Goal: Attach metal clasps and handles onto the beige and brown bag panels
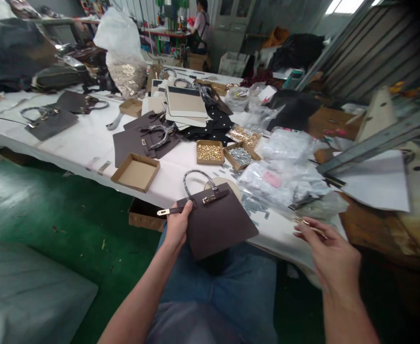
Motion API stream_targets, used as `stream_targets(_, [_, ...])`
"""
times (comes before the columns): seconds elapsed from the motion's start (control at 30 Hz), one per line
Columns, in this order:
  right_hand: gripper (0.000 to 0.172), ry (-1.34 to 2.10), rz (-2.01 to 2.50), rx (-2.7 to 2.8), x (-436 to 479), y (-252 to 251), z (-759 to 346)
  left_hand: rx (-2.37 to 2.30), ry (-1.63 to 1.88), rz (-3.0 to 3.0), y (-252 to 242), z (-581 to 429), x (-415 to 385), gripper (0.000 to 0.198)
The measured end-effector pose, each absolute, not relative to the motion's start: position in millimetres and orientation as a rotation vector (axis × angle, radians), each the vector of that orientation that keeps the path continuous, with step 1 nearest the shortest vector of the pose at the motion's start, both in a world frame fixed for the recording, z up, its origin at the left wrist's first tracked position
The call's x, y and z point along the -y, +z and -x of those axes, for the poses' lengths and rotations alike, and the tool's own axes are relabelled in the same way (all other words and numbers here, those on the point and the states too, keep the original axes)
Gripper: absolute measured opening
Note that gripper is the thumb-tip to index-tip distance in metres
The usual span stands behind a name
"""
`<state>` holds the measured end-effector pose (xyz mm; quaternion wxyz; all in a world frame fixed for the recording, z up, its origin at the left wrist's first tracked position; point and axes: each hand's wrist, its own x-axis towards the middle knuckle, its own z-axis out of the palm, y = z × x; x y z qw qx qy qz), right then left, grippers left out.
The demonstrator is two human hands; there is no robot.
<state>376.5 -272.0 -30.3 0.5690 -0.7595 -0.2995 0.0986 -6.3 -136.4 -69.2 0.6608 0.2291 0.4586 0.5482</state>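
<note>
My left hand [177,222] grips a dark brown handbag panel [220,222] near its upper left corner, thumb on the front. The panel has a wrapped loop handle [192,174], a gold clasp on a strap [215,196], and a strap with a gold metal tip [165,211] sticking out to the left. It lies tilted over my lap against the table edge. My right hand [330,248] is raised at the right, fingers pinched around a small gold-coloured metal piece [301,221] whose exact kind is unclear.
An empty cardboard tray [136,172] sits at the table's front edge. Boxes of gold fittings [210,152] and silver fittings [242,155] stand behind the panel. Plastic bags [281,177] crowd the right; more brown panels [141,138] lie at the left. A person [199,26] is far behind.
</note>
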Motion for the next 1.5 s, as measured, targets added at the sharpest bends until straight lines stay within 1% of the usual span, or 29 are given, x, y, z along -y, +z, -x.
stream_targets(0.07, [0.052,0.361,1.655,0.642,263,-24,-344,-1.046,1.245,-0.541,-69,7,136,0.048])
stream_targets(0.27, [0.048,0.869,1.474,0.574,242,-18,-262,-1.038,1.228,-0.535,-67,11,132,0.048])
stream_targets(0.43, [0.040,1.028,1.395,0.577,232,-23,-222,-0.994,1.154,-0.472,-65,17,132,0.047])
stream_targets(0.57, [0.042,1.018,1.516,0.717,228,-33,-208,-1.060,1.187,-0.567,-62,20,135,0.045])
stream_targets(0.67, [0.039,1.011,1.624,1.041,226,-35,-200,-1.111,1.205,-0.675,-59,20,136,0.044])
stream_targets(0.77, [0.034,1.021,1.618,1.348,222,-29,-189,-1.113,1.221,-0.726,-53,21,138,0.042])
stream_targets(0.83, [0.035,0.996,1.580,1.453,219,-25,-181,-1.101,1.227,-0.721,-50,22,138,0.041])
stream_targets(0.93, [0.040,1.008,1.534,1.364,213,-25,-174,-1.079,1.227,-0.697,-47,23,138,0.042])
stream_targets(1.03, [0.047,1.125,1.529,1.157,205,-31,-170,-1.093,1.212,-0.709,-42,26,139,0.043])
stream_targets(1.1, [0.051,1.194,1.501,1.134,199,-32,-167,-1.111,1.206,-0.744,-39,27,140,0.042])
stream_targets(1.17, [0.051,1.189,1.464,1.178,192,-29,-162,-1.125,1.209,-0.790,-35,28,140,0.041])
stream_targets(1.23, [0.050,1.092,1.451,1.187,185,-21,-158,-1.133,1.213,-0.832,-33,29,140,0.041])
stream_targets(1.37, [0.048,0.711,1.549,1.172,172,-9,-168,-1.206,1.231,-0.922,-31,36,137,0.040])
stream_targets(1.43, [0.045,0.655,1.590,1.179,165,-8,-182,-1.247,1.233,-0.994,-30,38,135,0.038])
stream_targets(1.5, [0.046,0.698,1.603,1.161,159,-9,-196,-1.259,1.216,-1.061,-27,39,135,0.036])
